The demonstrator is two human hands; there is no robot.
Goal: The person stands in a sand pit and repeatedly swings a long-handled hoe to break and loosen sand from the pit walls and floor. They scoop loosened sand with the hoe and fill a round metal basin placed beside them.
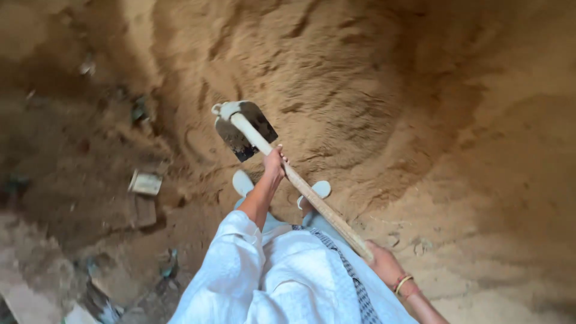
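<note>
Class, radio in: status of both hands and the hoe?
Left hand and right hand grip the wooden handle. Hoe blade over the sand pile. Nothing in the way.

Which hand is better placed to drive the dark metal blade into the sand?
Probably the left hand: it grips the pale wooden handle nearer the dark metal hoe blade; the right hand holds the far end.

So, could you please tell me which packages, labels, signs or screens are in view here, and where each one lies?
Flat packet: on the dirt left of the hoe, rectangular, pale cream, crumpled.
Scraps of wrapper: further up on the left, small, greenish, too blurred to tell more.
No signs or screens in view.
</note>
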